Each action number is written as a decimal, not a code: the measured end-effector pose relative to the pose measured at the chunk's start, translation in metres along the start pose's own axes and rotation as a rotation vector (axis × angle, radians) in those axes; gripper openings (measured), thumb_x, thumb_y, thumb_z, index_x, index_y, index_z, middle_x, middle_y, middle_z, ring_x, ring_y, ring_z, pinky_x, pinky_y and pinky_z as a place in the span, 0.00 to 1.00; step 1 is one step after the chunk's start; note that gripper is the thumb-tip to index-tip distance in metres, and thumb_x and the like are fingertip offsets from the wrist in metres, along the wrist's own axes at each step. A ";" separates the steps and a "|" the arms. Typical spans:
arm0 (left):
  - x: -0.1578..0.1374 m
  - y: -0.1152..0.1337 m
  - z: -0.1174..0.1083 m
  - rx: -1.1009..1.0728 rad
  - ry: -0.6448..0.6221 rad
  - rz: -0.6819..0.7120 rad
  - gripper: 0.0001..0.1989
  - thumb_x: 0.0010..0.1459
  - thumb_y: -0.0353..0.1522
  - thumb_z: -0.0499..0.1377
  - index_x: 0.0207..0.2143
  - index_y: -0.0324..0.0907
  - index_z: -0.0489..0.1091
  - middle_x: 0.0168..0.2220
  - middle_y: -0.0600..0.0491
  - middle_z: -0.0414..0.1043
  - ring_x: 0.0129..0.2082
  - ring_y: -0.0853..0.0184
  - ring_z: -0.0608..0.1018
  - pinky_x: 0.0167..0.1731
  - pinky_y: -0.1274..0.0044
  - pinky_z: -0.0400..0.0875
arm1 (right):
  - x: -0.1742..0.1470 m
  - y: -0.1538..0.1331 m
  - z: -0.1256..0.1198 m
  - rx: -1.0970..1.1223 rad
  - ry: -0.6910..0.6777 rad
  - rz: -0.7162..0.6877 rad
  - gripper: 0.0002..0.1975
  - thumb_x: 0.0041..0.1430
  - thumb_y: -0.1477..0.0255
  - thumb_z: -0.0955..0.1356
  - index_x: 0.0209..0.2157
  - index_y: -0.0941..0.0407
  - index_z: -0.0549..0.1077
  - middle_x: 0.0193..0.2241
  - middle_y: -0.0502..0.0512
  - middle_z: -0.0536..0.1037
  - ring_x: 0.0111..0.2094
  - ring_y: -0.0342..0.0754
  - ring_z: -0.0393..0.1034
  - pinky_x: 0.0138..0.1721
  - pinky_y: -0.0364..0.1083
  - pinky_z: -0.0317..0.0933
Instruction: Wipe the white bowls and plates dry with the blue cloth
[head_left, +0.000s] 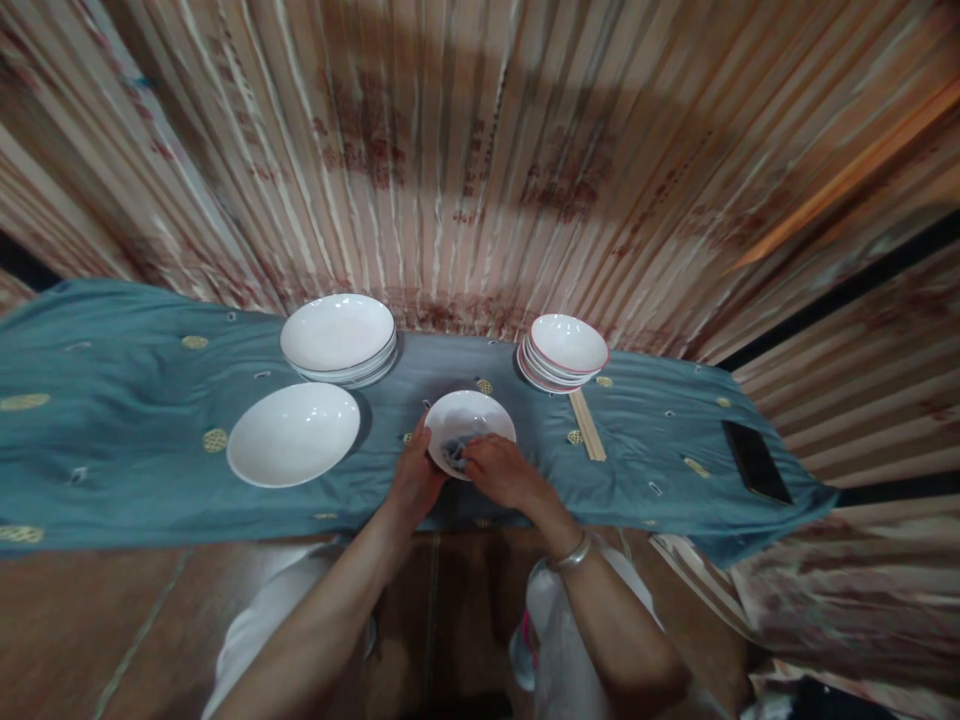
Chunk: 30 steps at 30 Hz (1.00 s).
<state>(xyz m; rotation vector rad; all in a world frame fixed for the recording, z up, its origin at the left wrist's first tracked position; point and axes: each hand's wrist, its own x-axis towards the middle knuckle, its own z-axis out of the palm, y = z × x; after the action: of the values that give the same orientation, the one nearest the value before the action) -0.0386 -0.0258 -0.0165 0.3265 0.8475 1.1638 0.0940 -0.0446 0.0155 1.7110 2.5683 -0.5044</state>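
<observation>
A small white bowl (480,410) is in front of me near the table's front edge. My left hand (417,470) grips its left side, fingers behind the rim. Inside the bowl, my right hand (501,470) is closed on a crumpled grey-blue cloth (454,452), pressed against the inner wall. Part of the cloth is hidden by the fingers. To the left of the bowl lies a large white dish (294,436), with a stack of similar large dishes (339,335) behind it. Small red-rimmed bowls (568,345) are stacked at the back right.
Pale wooden chopsticks (588,428) lie in front of the small bowl stack. A black phone (756,462) rests near the right end of the table, which has a blue-green cloth (127,440). A pleated curtain (465,180) hangs right behind the table.
</observation>
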 end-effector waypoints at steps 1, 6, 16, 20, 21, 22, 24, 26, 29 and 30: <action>0.000 0.000 -0.001 -0.005 -0.001 -0.001 0.22 0.61 0.32 0.52 0.57 0.42 0.68 0.45 0.48 0.80 0.47 0.57 0.80 0.48 0.67 0.75 | 0.002 0.000 0.001 0.036 0.002 -0.015 0.15 0.67 0.78 0.61 0.42 0.60 0.79 0.45 0.62 0.82 0.49 0.53 0.74 0.54 0.51 0.64; 0.003 -0.003 -0.005 0.014 -0.002 0.010 0.20 0.62 0.33 0.53 0.55 0.44 0.70 0.48 0.47 0.79 0.49 0.59 0.79 0.47 0.69 0.75 | 0.015 -0.001 0.009 0.168 0.055 -0.094 0.16 0.65 0.80 0.61 0.48 0.59 0.77 0.51 0.62 0.79 0.54 0.52 0.72 0.57 0.50 0.64; 0.003 -0.004 -0.008 -0.017 -0.031 -0.004 0.22 0.62 0.32 0.55 0.59 0.47 0.69 0.54 0.48 0.76 0.53 0.58 0.77 0.50 0.68 0.75 | 0.031 0.005 0.019 0.040 0.170 -0.023 0.20 0.66 0.80 0.59 0.56 0.67 0.71 0.64 0.74 0.65 0.63 0.56 0.63 0.65 0.55 0.58; 0.002 -0.004 -0.008 -0.031 -0.060 -0.010 0.24 0.61 0.32 0.57 0.61 0.47 0.67 0.54 0.48 0.77 0.51 0.58 0.77 0.49 0.67 0.75 | 0.029 0.005 0.013 -0.073 0.173 0.073 0.18 0.65 0.79 0.61 0.53 0.67 0.73 0.64 0.73 0.65 0.62 0.58 0.63 0.63 0.55 0.58; 0.002 -0.004 -0.008 -0.033 -0.062 -0.011 0.25 0.61 0.33 0.57 0.61 0.46 0.67 0.53 0.48 0.77 0.50 0.58 0.78 0.49 0.67 0.76 | 0.028 0.005 0.012 -0.101 0.182 0.095 0.18 0.65 0.79 0.61 0.53 0.66 0.74 0.64 0.72 0.65 0.62 0.59 0.63 0.62 0.56 0.58; 0.002 -0.004 -0.008 -0.036 -0.063 -0.011 0.25 0.61 0.33 0.58 0.61 0.45 0.67 0.53 0.47 0.77 0.49 0.58 0.78 0.48 0.66 0.76 | 0.027 0.005 0.011 -0.127 0.190 0.113 0.17 0.65 0.79 0.61 0.52 0.65 0.75 0.64 0.71 0.66 0.62 0.59 0.63 0.62 0.56 0.58; 0.002 -0.005 -0.008 -0.037 -0.058 -0.013 0.26 0.60 0.34 0.59 0.61 0.45 0.66 0.52 0.47 0.77 0.49 0.57 0.78 0.48 0.66 0.76 | 0.023 0.006 0.010 -0.168 0.203 0.143 0.16 0.66 0.78 0.61 0.49 0.63 0.76 0.63 0.68 0.68 0.61 0.58 0.64 0.61 0.55 0.58; 0.003 -0.005 -0.008 -0.038 -0.047 -0.013 0.26 0.59 0.34 0.60 0.61 0.46 0.67 0.51 0.47 0.78 0.49 0.57 0.78 0.47 0.66 0.76 | 0.019 0.007 0.008 -0.195 0.201 0.166 0.15 0.66 0.77 0.62 0.46 0.62 0.78 0.60 0.67 0.70 0.59 0.57 0.64 0.59 0.55 0.58; 0.004 -0.006 -0.007 -0.036 -0.052 -0.011 0.26 0.58 0.35 0.60 0.60 0.46 0.67 0.51 0.47 0.78 0.49 0.56 0.78 0.47 0.66 0.77 | 0.013 0.008 0.003 -0.227 0.160 0.190 0.14 0.67 0.76 0.62 0.44 0.61 0.79 0.57 0.68 0.73 0.57 0.57 0.65 0.57 0.54 0.58; 0.004 -0.006 -0.007 -0.035 -0.051 -0.011 0.26 0.58 0.35 0.60 0.60 0.46 0.68 0.51 0.47 0.78 0.49 0.56 0.78 0.47 0.66 0.77 | 0.010 0.008 0.001 -0.236 0.140 0.199 0.15 0.67 0.77 0.61 0.44 0.61 0.79 0.57 0.67 0.73 0.57 0.57 0.65 0.57 0.54 0.58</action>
<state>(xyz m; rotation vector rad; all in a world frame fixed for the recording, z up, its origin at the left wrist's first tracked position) -0.0392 -0.0256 -0.0267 0.3214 0.7822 1.1546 0.0968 -0.0329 0.0108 1.9456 2.3882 -0.0726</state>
